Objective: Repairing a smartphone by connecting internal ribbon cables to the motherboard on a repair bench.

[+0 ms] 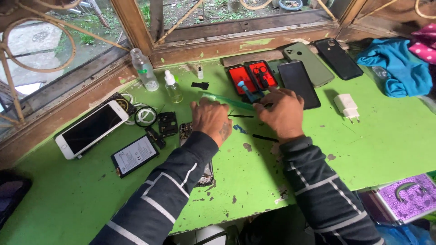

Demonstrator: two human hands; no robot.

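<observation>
My left hand (210,119) and my right hand (281,113) rest on a green table (254,181), knuckles up. Between them they hold a long translucent green strip (229,101), one end in each hand. A blue-handled tool (245,90) pokes out by my right fingertips; whether that hand grips it is unclear. Two thin black strips (265,137) lie on the table beside my right hand. A disassembled phone (185,130) lies partly under my left forearm.
Left: a white phone (91,128), a battery (135,155), tape rolls (145,115), a black frame part (167,123), two clear bottles (144,70). Back: a red-lined tool case (259,75), three phones (298,84). Right: a white charger (348,106), blue cloth (399,68), a purple case (408,197).
</observation>
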